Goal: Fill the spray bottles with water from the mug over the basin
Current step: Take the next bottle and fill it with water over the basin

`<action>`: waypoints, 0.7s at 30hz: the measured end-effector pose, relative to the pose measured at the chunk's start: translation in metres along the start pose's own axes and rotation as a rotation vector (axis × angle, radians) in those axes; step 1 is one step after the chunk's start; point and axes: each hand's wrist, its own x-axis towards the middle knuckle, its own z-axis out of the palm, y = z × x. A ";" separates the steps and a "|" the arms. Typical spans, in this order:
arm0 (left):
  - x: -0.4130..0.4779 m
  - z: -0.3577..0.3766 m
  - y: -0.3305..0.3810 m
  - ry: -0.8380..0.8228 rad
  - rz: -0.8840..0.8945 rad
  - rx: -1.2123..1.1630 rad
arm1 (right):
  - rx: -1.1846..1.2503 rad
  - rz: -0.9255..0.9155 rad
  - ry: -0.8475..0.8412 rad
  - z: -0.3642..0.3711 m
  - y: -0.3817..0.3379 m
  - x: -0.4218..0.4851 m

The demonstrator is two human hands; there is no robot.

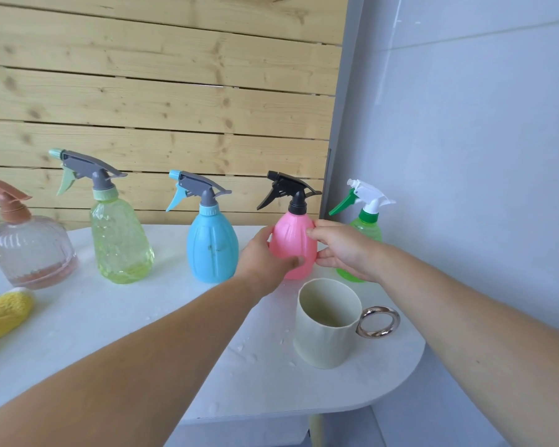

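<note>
A pink spray bottle (pixel 291 240) with a black trigger head stands on the white table (pixel 110 317). My left hand (pixel 265 259) grips its left side and my right hand (pixel 342 250) grips its right side. Right behind my right hand stands a green bottle (pixel 367 227) with a white and green head. To the left are a blue bottle (pixel 212 250), a yellow-green clear bottle (pixel 120 240) and a clear squat bottle (pixel 29 250) with a peach head. A pale mug (pixel 325 327) with a metal ring handle stands in front of the pink bottle. No basin is in view.
A yellow cloth (pixel 0 312) lies at the table's left edge. Water drops dot the table around the mug. A wooden slat wall (pixel 158 108) backs the bottles and a grey wall (pixel 465 156) closes the right side. The table's rounded edge ends just right of the mug.
</note>
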 end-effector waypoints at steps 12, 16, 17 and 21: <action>-0.023 -0.015 0.018 0.080 -0.095 0.069 | -0.241 -0.174 0.567 -0.037 0.003 -0.045; -0.028 -0.017 0.027 0.021 -0.076 -0.025 | -0.286 -0.107 0.800 -0.056 0.015 -0.041; -0.030 -0.016 0.029 -0.008 -0.077 -0.050 | -0.197 -0.052 0.768 -0.059 0.017 -0.036; -0.034 -0.011 0.031 -0.111 -0.075 -0.103 | 0.014 -0.037 0.633 -0.061 0.022 -0.013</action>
